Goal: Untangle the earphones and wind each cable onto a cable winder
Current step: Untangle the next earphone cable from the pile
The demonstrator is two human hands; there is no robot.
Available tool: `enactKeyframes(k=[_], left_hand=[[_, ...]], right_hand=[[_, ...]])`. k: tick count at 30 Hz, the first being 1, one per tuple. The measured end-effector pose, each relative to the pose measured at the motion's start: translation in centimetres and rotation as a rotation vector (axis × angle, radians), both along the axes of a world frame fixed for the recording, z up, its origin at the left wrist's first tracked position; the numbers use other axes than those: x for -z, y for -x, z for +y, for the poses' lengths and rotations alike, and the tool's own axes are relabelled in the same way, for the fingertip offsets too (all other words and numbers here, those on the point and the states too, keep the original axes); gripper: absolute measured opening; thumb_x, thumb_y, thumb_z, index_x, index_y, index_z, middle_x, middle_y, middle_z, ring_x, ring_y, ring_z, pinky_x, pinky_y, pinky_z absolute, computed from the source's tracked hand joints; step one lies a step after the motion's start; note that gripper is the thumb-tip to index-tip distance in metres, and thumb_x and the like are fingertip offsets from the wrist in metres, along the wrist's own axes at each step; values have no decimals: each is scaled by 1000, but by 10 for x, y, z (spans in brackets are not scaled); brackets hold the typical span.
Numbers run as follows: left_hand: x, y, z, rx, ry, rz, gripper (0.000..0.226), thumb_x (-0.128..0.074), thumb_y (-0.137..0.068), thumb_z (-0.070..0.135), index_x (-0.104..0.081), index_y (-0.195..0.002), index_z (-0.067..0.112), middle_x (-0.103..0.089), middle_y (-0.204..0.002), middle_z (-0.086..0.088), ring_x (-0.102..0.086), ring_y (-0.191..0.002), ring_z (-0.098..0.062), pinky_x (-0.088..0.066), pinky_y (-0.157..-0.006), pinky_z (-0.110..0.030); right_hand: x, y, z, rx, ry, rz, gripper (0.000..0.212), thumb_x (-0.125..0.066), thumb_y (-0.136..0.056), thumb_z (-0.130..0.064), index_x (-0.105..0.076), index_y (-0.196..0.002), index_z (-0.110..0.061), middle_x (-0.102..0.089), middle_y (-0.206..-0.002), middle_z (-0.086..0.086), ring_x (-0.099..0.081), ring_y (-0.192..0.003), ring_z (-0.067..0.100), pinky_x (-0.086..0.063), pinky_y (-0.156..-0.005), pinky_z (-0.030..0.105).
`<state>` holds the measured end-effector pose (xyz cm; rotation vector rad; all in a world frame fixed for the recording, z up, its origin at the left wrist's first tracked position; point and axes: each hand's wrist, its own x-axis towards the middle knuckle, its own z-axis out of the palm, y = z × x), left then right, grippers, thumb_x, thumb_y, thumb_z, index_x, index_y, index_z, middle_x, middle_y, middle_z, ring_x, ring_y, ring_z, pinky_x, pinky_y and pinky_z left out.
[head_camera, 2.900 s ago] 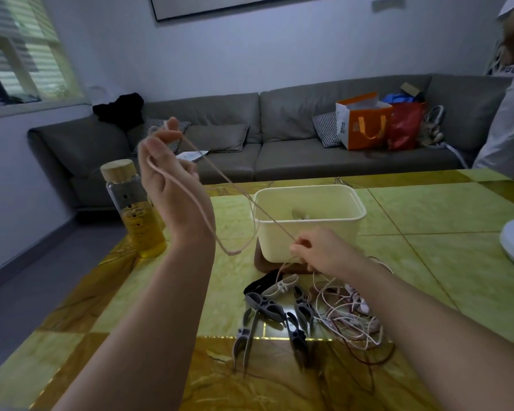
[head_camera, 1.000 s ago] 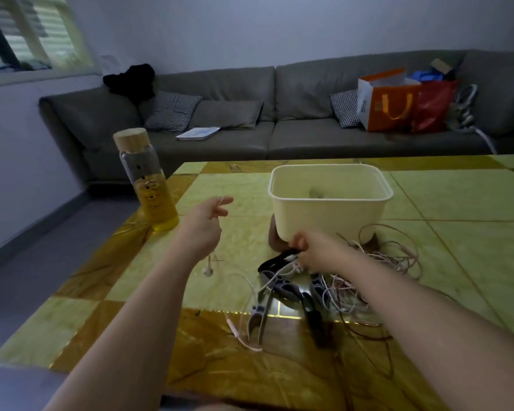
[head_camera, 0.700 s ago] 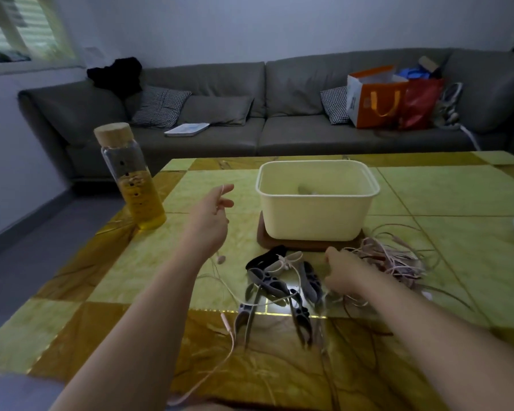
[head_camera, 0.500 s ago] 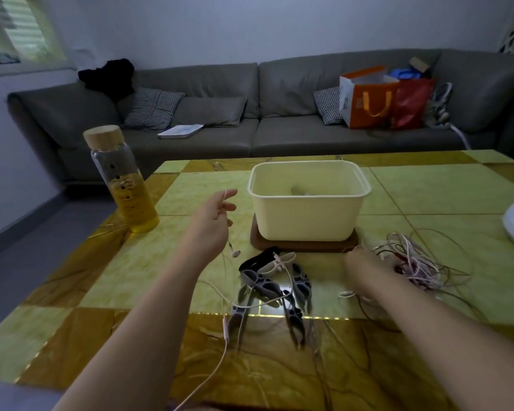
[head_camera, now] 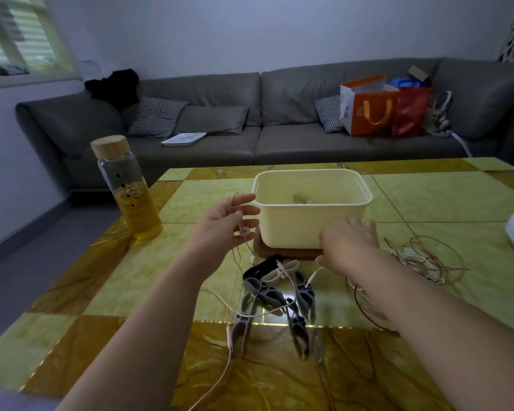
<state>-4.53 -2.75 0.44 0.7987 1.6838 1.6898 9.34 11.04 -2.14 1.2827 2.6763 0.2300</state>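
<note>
Pink earphone cable (head_camera: 229, 336): thin and pale, with a slim inline remote partway along and a small earbud (head_camera: 244, 231) dangling at its upper end. Its long axis runs near to far. From the near edge of the table (head_camera: 442, 209) it rises past the grey cable winders (head_camera: 267, 292) to the left hand (head_camera: 223, 223), which is raised over the table's middle.

The left hand pinches the cable lightly between thumb and forefinger. A small loop stands over the forefinger, and the other fingers are straight and spread. The right hand (head_camera: 350, 244) has its fingers straight and apart and grips nothing visible. Its fingertips (head_camera: 353, 222) touch the front wall of the cream tub (head_camera: 312, 203), which stands on a brown board (head_camera: 288, 255).

Just right of that hand, toward the table's right edge, lies the tangled heap of earphones (head_camera: 422, 262), pink, white and brown strands looped together. The winders cluster in front of the board. A bottle (head_camera: 128, 188) of yellow liquid stands by the left edge.
</note>
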Motion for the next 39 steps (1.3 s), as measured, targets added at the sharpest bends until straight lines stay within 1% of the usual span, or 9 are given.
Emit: enactKeyframes(k=[4,8,14,18,23,27,29,33,39], left_hand=[[-5,0,-4,59,-62,-60,32,-36,-102,4,-64,-112,16,-69,-98,-3,-67,-89,-15,-55,-87,-36],[-9,-2,-4,121,-123,-97,32,-35,-102,2,-63,-114,13,-71,-91,-1,-69,-87,-15,-53,-86,-35],[-17,-9,-5,240,-255,-119,31,-35,-100,2,-63,-109,14,-72,-95,-1,-68,-95,-17,-52,-83,-32],[-23,-11,-10,251,-244,4,27,-37,-100,2,-61,-102,13,-73,-106,0,-67,-105,-15,-54,-86,-29],[-25,-10,-13,286,-192,157,25,-38,-98,-4,-57,-90,10,-71,-115,-2,-63,-113,-9,-51,-93,-26],[-26,-5,-16,326,-75,250,27,-40,-98,-2,-56,-82,12,-68,-121,4,-59,-118,-4,-47,-97,-28],[-26,-1,-18,319,15,241,28,-43,-97,-2,-58,-77,12,-66,-124,6,-62,-113,-7,-54,-82,-24],[-25,5,-21,250,267,439,22,-48,-97,4,-63,-86,15,-68,-101,0,-55,-68,-9,-44,-60,-21],[-26,5,-20,276,494,586,11,-56,-96,19,-65,-100,22,-68,-86,5,-53,-67,-5,-43,-64,-20]], right_hand=[[-9,2,-6,-16,-9,7,41,-51,-93,-48,-56,-127,-27,-48,-132,10,-41,-123,28,-28,-100,42],[-19,10,-22,-159,115,321,33,-57,-91,-42,-58,-123,-33,-44,-138,7,-44,-124,24,-30,-104,43],[-29,21,-40,-344,1011,690,34,-59,-92,-9,-56,-125,-18,-59,-128,-1,-57,-111,12,-46,-98,32],[-28,17,-37,-285,1368,886,31,-62,-88,-5,-59,-117,-14,-69,-111,5,-66,-100,17,-49,-94,32],[-27,16,-34,-264,1372,1008,36,-66,-85,-34,-62,-112,-10,-68,-83,2,-66,-86,17,-54,-87,37],[-33,7,-33,-222,1379,1066,29,-61,-90,-25,-64,-109,-4,-58,-66,0,-63,-67,14,-49,-58,23],[-36,1,-29,-206,1349,1082,20,-59,-91,-19,-63,-105,-6,-57,-65,0,-60,-65,15,-46,-50,21],[-37,-7,-14,-102,1325,1232,11,-54,-94,-13,-59,-99,-4,-58,-70,4,-58,-63,18,-51,-66,36],[-17,-21,3,-7,1157,1140,13,-49,-98,-12,-57,-89,-7,-61,-73,7,-54,-57,17,-54,-74,42]])
